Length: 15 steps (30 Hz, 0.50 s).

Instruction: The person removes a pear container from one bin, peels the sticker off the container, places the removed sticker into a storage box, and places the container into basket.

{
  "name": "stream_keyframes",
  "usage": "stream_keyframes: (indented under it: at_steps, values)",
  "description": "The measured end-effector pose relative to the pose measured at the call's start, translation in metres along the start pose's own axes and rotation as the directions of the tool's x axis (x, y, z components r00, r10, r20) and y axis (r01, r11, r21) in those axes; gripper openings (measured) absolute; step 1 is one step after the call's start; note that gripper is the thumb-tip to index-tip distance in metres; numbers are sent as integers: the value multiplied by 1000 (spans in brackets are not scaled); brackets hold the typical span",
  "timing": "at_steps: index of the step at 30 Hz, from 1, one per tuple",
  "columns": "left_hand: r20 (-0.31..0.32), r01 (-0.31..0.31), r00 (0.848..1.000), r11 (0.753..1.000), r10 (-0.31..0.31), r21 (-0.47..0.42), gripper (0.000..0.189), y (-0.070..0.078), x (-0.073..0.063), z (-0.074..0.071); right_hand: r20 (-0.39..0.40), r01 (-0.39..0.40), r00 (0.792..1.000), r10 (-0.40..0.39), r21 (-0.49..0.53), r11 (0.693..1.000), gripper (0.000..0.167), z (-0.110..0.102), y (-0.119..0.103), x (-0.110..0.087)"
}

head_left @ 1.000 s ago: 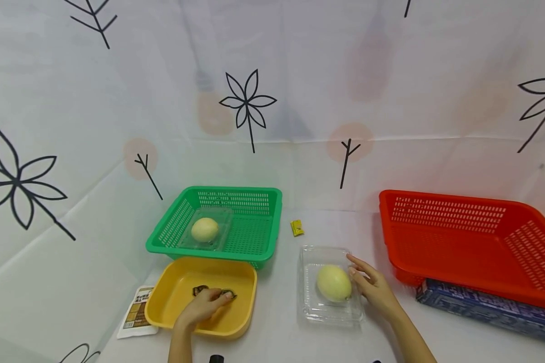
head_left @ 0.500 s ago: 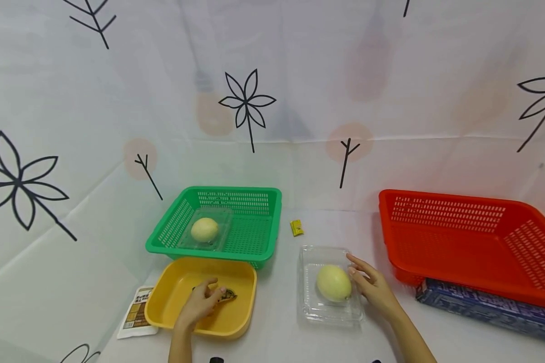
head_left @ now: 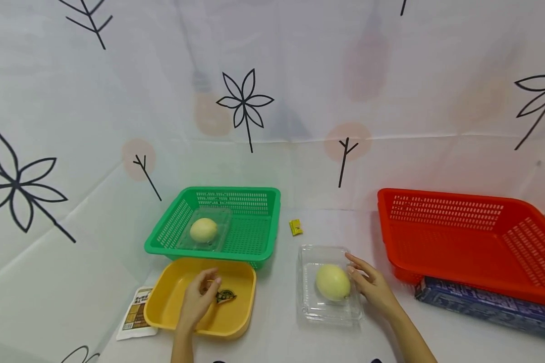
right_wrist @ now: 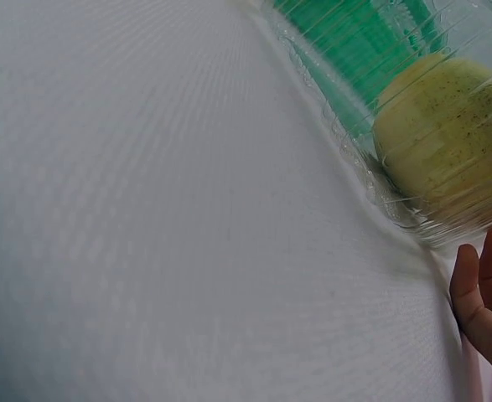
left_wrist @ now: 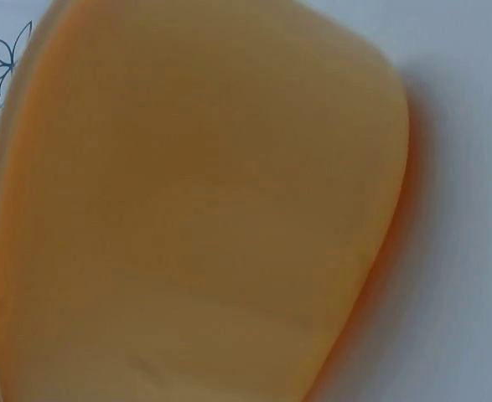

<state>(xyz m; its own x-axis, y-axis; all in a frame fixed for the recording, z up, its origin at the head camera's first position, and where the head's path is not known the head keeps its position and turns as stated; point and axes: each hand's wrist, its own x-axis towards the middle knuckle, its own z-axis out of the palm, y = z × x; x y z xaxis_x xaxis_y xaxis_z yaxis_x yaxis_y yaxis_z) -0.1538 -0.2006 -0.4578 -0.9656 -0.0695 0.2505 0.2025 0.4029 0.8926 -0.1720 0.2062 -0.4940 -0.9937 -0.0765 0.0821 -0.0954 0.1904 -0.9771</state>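
Note:
My left hand (head_left: 197, 301) hovers over a yellow plastic basin (head_left: 172, 318), with thumb and fingers bent and apart. A small dark patterned piece, like a sticker (head_left: 226, 296), lies in the basin just right of the thumb. Another dark piece shows partly through the gap between the fingers. Only the basin's side wall (left_wrist: 204, 201) fills the left wrist view. My right hand (head_left: 376, 291) touches or nearly touches the right side of a clear plastic clamshell box (head_left: 310, 308) with its fingers extended. Inside the box lies a pale yellow melon (head_left: 333, 282), speckled in the right wrist view.
A green basket (head_left: 250, 234) behind the basin holds another clear box with a pale melon (head_left: 204, 230). On the right stands a red basket (head_left: 445, 247), with a long blue box (head_left: 486, 305) before it. A yellow sachet (head_left: 295, 227) and a white pouch (head_left: 138, 315) lie on the table.
My left hand has come away from the dark piece in the basin, lifting and drawing slightly left while its fingers spread. The right hand and the boxed melon stay in place.

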Motion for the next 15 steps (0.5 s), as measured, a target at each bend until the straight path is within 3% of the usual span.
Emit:
stream_keyframes:
  at_steps: [5, 10, 15]
  values:
    - [-55, -113, 993, 982, 105, -152, 25, 14, -1, 15, 0, -5, 1000, 5, -8, 1000, 46, 0, -1, 1]
    - [21, -151, 986, 940, 165, -308, 26, 35, 2, 42, 0, -9, 1000, 9, -12, 1000, 46, 0, -1, 2]
    - [104, -110, 982, 918, 160, -380, 29, 52, 4, 72, 0, -12, 1000, 12, -12, 1000, 46, 0, -1, 1]
